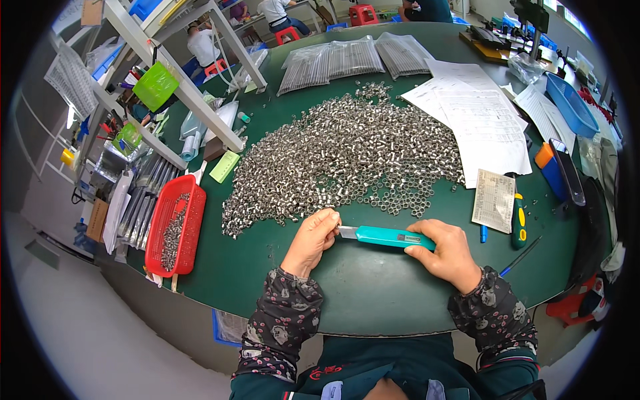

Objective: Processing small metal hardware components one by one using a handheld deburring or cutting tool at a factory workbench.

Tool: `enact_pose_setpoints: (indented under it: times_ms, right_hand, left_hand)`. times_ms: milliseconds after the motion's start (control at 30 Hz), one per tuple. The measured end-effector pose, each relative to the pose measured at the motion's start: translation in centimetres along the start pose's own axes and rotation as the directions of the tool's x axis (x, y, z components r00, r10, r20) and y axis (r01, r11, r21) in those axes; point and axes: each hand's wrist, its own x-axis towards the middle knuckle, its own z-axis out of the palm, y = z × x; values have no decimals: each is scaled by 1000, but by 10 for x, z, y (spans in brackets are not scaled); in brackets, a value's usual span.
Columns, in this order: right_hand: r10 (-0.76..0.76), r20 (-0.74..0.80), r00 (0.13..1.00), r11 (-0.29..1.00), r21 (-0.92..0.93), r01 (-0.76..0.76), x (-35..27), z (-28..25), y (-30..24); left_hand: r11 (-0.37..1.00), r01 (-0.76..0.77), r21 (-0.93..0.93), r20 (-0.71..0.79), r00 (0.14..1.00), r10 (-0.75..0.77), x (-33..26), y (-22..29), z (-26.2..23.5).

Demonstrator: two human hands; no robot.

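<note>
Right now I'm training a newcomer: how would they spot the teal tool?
On the green table, find the heap of metal rings. On its near side, the right hand grips the teal tool, its long body unlike the small rings.

There is one teal knife [387,237], one red basket [192,230].

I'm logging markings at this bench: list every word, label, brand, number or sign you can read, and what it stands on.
None can be read reliably:
Dark label on the teal-handled utility knife in the right hand: too small.
White paper sheets: rows of print, too small.
Tan printed card: lines of print, too blurred.
Red mark on the dark green shirt: unclear.
</note>
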Motion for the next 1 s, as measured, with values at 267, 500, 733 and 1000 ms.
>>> enact_pose_setpoints:
  times_ms: [267, 500, 733, 1000]
  right_hand:
    - [-120, -2, 993, 990, -74, 120, 2, -8, -2]
    - [-281, -7, 960, 935, -230, 272, 7, -17, -6]
    - [-469, -9, 883, 784, -466, 411, 9, -24, -12]
    - [-390, -93, 916, 887, -305, 347, 7, -18, -8]
  left_hand:
    - [987, 154, 51, 132, 978, -159, -2, 4, -8]
    - [973, 220, 72, 163, 960, -229, -3, 5, -8]
    - [962, 258, 85, 189, 944, -269, -3, 7, -6]
    - [965, 63, -256, 166, 986, -20, -1, 0, -10]
